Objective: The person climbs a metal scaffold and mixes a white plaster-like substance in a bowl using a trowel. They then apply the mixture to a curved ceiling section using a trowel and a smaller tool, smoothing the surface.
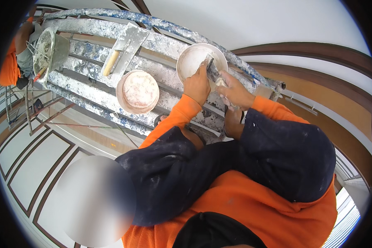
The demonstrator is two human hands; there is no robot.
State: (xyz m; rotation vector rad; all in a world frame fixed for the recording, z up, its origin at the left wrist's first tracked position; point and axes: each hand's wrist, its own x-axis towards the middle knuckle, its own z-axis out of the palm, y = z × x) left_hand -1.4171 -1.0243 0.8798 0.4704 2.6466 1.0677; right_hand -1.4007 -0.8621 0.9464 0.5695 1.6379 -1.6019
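Note:
My left hand is closed at the blade of a putty knife, its fingers against the metal over a white bowl with pale paste inside. My right hand grips the knife's paste-smeared handle just right of the bowl. A second round container of pale material stands left of my hands. Behind it lies a flat trowel with a wooden handle, on the paint-spattered scaffold planks. My bare feet show below my hands.
A paste-caked bucket with a tool stands at the plank's left end. Another person in orange is at the far left, beside metal scaffold frames. Panelled white surfaces lie below on the left; curved brown trim runs along the upper right.

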